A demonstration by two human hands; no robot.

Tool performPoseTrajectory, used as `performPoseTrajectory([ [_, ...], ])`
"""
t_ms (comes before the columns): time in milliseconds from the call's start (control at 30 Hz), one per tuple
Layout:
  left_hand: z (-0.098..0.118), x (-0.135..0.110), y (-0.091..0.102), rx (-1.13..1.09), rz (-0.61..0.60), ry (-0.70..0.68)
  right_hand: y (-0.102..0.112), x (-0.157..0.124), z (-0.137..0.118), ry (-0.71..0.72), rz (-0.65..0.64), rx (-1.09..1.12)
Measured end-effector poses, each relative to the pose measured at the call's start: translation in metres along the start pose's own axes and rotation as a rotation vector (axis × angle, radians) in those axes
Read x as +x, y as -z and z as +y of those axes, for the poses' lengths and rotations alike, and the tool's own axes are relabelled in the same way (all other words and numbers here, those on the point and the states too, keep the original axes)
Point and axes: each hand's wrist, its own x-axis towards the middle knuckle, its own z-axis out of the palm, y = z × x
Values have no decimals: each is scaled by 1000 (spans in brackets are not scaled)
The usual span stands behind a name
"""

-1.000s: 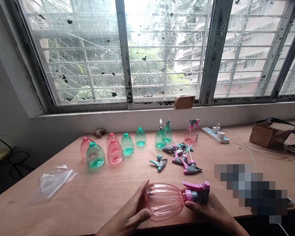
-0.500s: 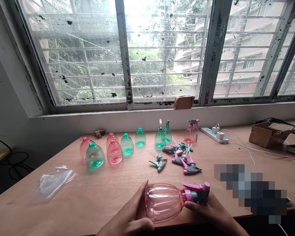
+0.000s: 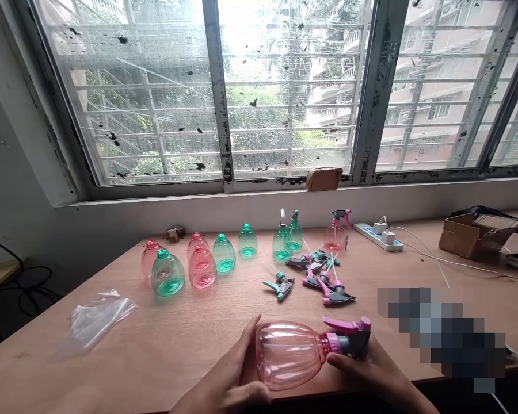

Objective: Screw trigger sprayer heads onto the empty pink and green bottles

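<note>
A clear pink spray bottle point(image 3: 290, 355) lies on its side between my hands at the table's front edge. Its grey and pink trigger head points right. My left hand point(image 3: 233, 374) cups the bottle's base, with the thumb below and a finger above. Around the neck and the trigger head, my right hand point(image 3: 366, 368) is closed, its thumb against the collar and its other fingers mostly hidden behind. Beyond them lie several loose trigger sprayers, among them a green and grey one point(image 3: 280, 286) and a pink and grey one point(image 3: 338, 294).
Open-topped pink and green bottles point(image 3: 202, 267) stand at the back left, near a clear plastic bag point(image 3: 99, 319). Assembled spray bottles point(image 3: 281, 241) stand by the wall. A power strip point(image 3: 377, 237), its cables and a cardboard box point(image 3: 477, 237) occupy the right. A blurred patch covers the front right.
Hardly anything differs. The whole view has shifted very slightly, and both hands keep the same hold on the pink spray bottle.
</note>
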Motion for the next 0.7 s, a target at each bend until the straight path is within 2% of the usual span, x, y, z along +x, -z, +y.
performPoseTrajectory([
  [133,0,-1,2,8,4,13,1,0,-3,-10,-8,2],
  [367,1,1,-6,126,36,49,3,1,1,-19,-36,-12],
  [600,-4,0,0,24,29,-33,3,1,1,-23,-64,-28],
  [700,0,0,0,31,21,1,2,1,0,-20,-49,-34],
])
